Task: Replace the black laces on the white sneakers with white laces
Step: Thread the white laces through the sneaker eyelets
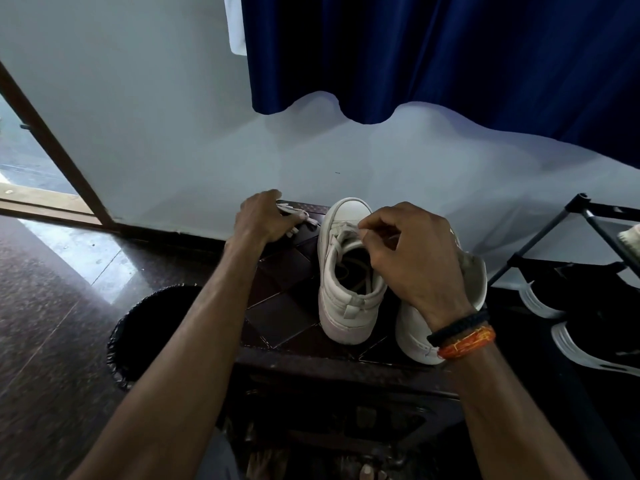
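Two upright white sneakers (349, 271) side by side; loose white laces (294, 220) left.

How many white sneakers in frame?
2. One sneaker stands mid-table, toe toward the wall; the other sneaker is beside it, mostly hidden behind the right hand.

dark table (277, 327), two white sneakers (346, 271), white laces (294, 216)

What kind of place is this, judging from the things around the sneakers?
Probably a home entryway: an open doorway, a shoe rack holding black shoes, and a blue curtain on the wall.
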